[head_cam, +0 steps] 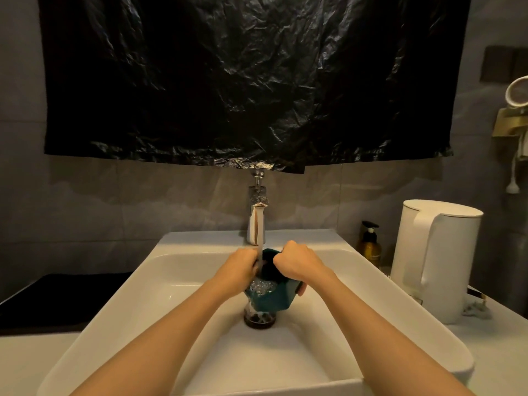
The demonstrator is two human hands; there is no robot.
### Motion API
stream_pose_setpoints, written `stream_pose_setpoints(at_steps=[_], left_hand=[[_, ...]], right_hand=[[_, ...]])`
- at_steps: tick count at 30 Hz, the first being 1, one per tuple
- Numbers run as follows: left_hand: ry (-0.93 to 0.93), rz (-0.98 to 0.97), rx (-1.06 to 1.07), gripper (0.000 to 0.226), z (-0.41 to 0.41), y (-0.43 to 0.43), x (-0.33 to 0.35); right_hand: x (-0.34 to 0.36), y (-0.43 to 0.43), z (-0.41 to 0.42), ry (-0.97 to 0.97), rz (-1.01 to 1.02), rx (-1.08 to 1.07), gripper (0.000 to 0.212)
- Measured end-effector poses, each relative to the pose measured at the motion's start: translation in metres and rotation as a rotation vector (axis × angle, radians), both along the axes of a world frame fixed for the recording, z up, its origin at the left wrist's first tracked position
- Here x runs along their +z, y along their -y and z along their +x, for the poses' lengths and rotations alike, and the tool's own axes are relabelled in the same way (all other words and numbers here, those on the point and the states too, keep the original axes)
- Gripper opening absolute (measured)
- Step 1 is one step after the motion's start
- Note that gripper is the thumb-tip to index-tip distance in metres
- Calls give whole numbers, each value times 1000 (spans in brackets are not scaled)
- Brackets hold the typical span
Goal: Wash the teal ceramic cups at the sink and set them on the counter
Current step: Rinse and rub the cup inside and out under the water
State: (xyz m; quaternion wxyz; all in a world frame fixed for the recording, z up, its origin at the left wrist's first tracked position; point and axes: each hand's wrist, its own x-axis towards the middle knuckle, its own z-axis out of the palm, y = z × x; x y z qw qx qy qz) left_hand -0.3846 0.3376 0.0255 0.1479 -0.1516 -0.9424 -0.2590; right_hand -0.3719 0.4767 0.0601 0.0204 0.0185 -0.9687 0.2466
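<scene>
Over the sink [143,295], the left hand [241,267] curls round the teal cup [274,298] on its left side. The faucet [257,221] pours straight in, and bubbling water fills the cup, which is held above the drain [260,320]. The right hand [294,264] grips the cup's right side. A soap bottle [370,247] and a kettle [437,258] stand on the counter to the right.

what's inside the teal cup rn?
Water from the faucet streams into the teal cup; bubbly water shows at its near rim. The left hand, right hand and dark interior hide its bottom.
</scene>
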Motion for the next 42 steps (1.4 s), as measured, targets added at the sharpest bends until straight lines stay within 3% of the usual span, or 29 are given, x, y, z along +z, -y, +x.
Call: stream_pose_setpoints(at_steps=[3,5,7,10,13,15,17,20,23,27,31,34,37,38,42], left_hand=[[-83,-341,85,28,9,-5,11],[-71,-295,80,26,14,-7,10],[1,-84,46,22,13,-5,4],[172,355,50,35,12,-11,2],[552,885,136,31,15,-15,8],[765,1101,109,27,19,-12,13],[733,1054,120,24,17,-9,16],[490,787,245,22,13,-6,16],[383,526,286,33,14,2,15],[258,302,305,25,12,11,20],[212,264,277,25,11,11,24],[171,277,264,31,11,16,27],[138,258,259,29,10,21,26],[130,252,250,28,9,22,25],[75,282,176,31,10,17,24]], right_hand=[[-6,3,-3,27,24,53,21],[-7,3,-3,26,-1,47,21],[-6,0,-2,15,-41,7,18],[-8,-5,-5,36,-202,-42,17],[-10,-7,-12,53,-403,-84,14],[-12,-6,-15,104,-545,-91,13],[-16,-6,-17,175,-642,-64,18],[-27,-2,-16,245,-682,14,21],[-39,6,-21,139,-545,129,25],[-48,12,-28,-126,-391,94,22],[-48,13,-29,-194,-316,57,17],[-43,12,-29,-128,-337,151,20],[-40,13,-24,53,-470,309,45],[-40,14,-21,37,-472,305,48],[-38,14,-24,-245,-359,133,25]])
